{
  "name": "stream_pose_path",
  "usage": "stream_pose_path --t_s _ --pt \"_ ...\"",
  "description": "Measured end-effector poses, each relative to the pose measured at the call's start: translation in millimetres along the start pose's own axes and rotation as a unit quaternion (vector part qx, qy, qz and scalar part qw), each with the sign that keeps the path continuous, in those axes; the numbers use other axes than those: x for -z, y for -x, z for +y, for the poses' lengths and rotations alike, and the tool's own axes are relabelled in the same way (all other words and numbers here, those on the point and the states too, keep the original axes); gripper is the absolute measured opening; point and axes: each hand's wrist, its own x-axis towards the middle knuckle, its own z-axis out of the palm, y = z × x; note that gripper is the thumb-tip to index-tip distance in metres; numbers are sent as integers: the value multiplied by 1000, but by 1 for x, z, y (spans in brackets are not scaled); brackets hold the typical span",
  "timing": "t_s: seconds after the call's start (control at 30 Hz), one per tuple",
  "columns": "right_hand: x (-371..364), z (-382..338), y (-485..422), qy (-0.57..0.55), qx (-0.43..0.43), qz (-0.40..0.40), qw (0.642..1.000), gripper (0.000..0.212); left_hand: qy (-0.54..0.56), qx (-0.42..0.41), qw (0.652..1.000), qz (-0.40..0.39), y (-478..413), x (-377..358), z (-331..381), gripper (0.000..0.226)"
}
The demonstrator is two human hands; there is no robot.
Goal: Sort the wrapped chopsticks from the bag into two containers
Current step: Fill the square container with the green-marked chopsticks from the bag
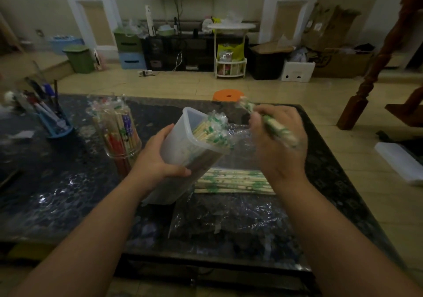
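My left hand [158, 159] grips a translucent rectangular container [180, 141], tilted toward the right and holding several green-printed wrapped chopsticks [212, 132]. My right hand [277, 136] holds a small bunch of green-wrapped chopsticks [274, 127] just right of the container's mouth. More green-wrapped chopsticks [233, 181] lie flat on the table below my hands, on the clear plastic bag [229, 219]. A round clear container [119, 134] with red- and purple-printed wrapped chopsticks stands upright to the left.
The dark patterned table [57, 193] carries a blue pen holder [55, 125] with pens at its far left. An orange stool [227, 95] sits beyond the table's far edge. A wooden post [370, 67] stands to the right.
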Motion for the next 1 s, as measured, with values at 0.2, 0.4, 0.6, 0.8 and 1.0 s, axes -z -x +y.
stream_pose_path --t_s 0.2,0.4,0.6,0.8,1.0 --pt "3 -16 0 -238 -95 57 965 22 -4 2 1000 -7 1 1 1 126" --pt "-1 -14 2 -227 -209 5 951 27 -14 3 1000 -17 2 0 1 123" --pt "-3 -12 2 -145 -291 -223 919 12 -34 -1 997 -67 2 0 2 121" --pt "2 -16 -2 -266 -278 -101 918 5 -40 -6 996 -82 5 0 7 122" --pt "-3 -10 3 -118 -247 -199 941 8 -46 -3 996 -78 5 -1 9 120"
